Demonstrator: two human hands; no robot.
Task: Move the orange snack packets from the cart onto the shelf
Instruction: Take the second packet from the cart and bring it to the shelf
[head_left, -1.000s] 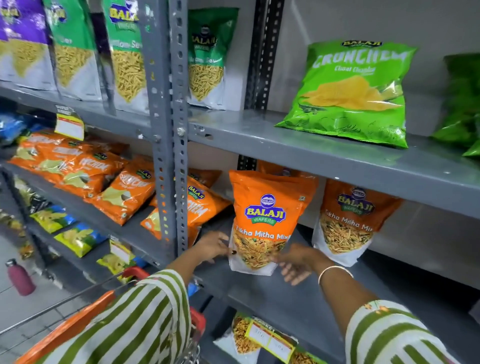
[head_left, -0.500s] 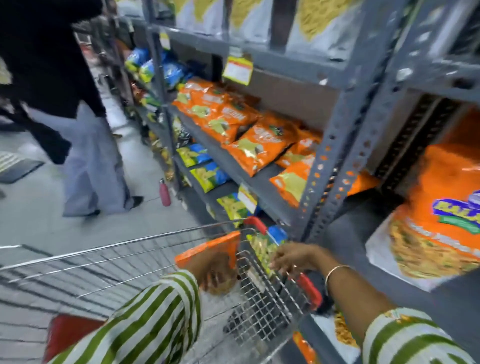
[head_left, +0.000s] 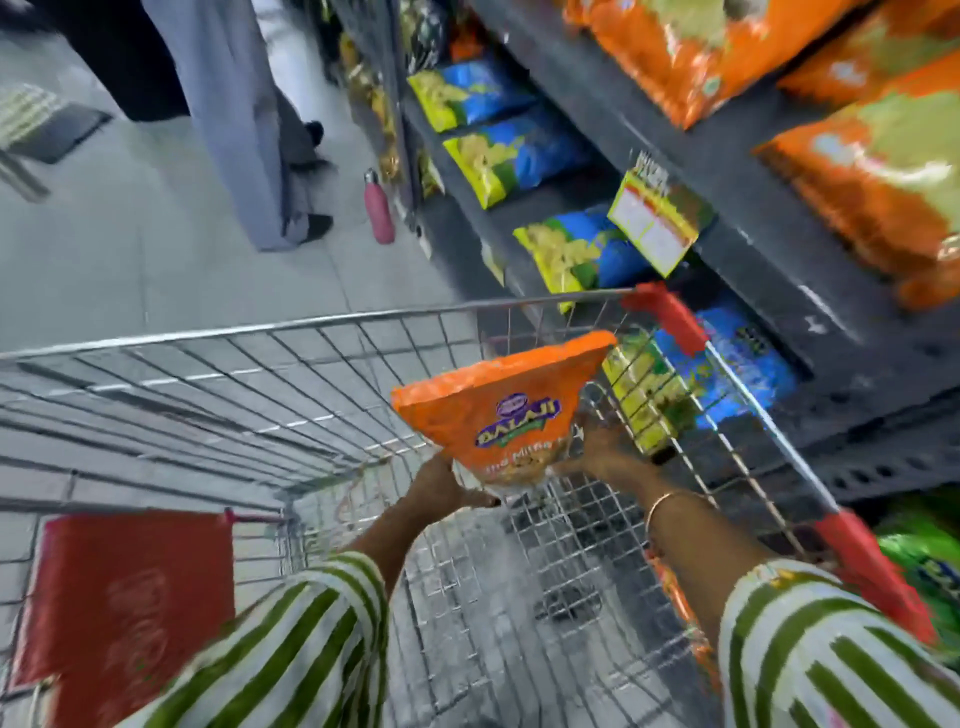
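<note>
An orange snack packet (head_left: 501, 402) with a purple logo is held above the wire cart (head_left: 270, 332), near the cart's right side. My left hand (head_left: 441, 486) grips its lower left corner and my right hand (head_left: 602, 449) grips its lower right edge. More orange packets (head_left: 878, 171) lie on the grey shelf (head_left: 769, 244) at the upper right. Another orange packet edge (head_left: 675, 603) shows low in the cart under my right forearm.
Blue and yellow packets (head_left: 514, 156) fill the lower shelf beside the cart. A yellow price tag (head_left: 654, 223) hangs off the shelf edge. A person (head_left: 244, 104) stands in the aisle ahead, with a pink bottle (head_left: 378, 208) on the floor by the shelf. The red child-seat flap (head_left: 130, 597) is at lower left.
My view swung from the shelf down to the cart. Both hands left the shelved packet, reached into the cart, and now lift an orange packet out of it.
</note>
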